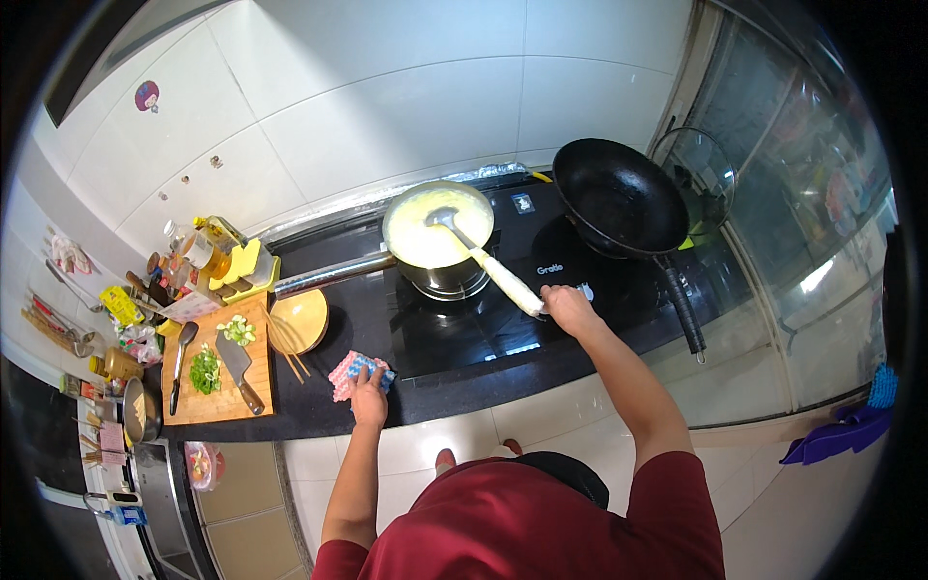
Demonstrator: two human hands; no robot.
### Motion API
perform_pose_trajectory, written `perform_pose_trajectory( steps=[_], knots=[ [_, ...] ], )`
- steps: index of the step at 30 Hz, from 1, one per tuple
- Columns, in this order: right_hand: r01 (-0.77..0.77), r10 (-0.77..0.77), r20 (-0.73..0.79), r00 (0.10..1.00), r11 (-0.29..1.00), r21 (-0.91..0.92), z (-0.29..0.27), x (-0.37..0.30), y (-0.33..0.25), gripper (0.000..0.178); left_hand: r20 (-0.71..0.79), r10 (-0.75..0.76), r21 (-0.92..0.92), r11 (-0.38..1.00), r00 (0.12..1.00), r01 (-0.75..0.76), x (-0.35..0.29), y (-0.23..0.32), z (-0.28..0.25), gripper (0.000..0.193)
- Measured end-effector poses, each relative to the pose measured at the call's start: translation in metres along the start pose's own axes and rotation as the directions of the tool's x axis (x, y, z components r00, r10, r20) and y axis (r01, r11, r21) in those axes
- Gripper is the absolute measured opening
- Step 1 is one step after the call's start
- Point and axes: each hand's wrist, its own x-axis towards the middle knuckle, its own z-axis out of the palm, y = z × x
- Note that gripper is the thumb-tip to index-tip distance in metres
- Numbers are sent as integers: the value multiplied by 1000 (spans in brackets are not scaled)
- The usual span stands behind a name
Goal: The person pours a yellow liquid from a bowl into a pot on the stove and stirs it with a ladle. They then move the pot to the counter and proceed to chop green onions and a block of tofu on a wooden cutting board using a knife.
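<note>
Near the counter's front edge, my left hand (pixel 368 398) presses on a crumpled pink, blue and white cloth (pixel 350 375), fingers curled onto it. My right hand (pixel 568 309) is closed at the front middle of the black hob, next to a silver knob (pixel 585 291). What its fingers grip is hidden. Just left of that hand ends the white handle of a turner (pixel 509 284); I cannot tell whether they touch. The turner's grey head rests in a saucepan (pixel 437 182) of pale yellow food on the left burner. The saucepan's long metal handle (pixel 338 275) points left.
A black wok (pixel 619 198) sits on the right burner, a glass lid (pixel 710 174) behind it. To the left are a yellow bowl (pixel 311 307) with chopsticks (pixel 283 338) and a cutting board (pixel 215 407) bearing a cleaver (pixel 235 362), a dark spoon (pixel 181 360) and chopped greens (pixel 205 371).
</note>
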Motion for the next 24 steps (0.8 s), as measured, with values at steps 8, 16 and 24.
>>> perform_pose_trajectory(
  steps=[8, 16, 24],
  knots=[
    [26, -26, 28, 999, 999, -19, -1, 2, 1, 9, -2, 4, 22, 1000, 1000, -4, 0, -3, 5, 51],
    [-126, 154, -149, 977, 975, 184, -37, -6, -4, 18, 20, 17, -19, 1000, 1000, -17, -8, -2, 2, 56],
    [115, 38, -483, 875, 952, 283, -163, -1, -94, 43, 4, 42, -8, 999, 999, -42, -12, -6, 7, 56]
  ],
)
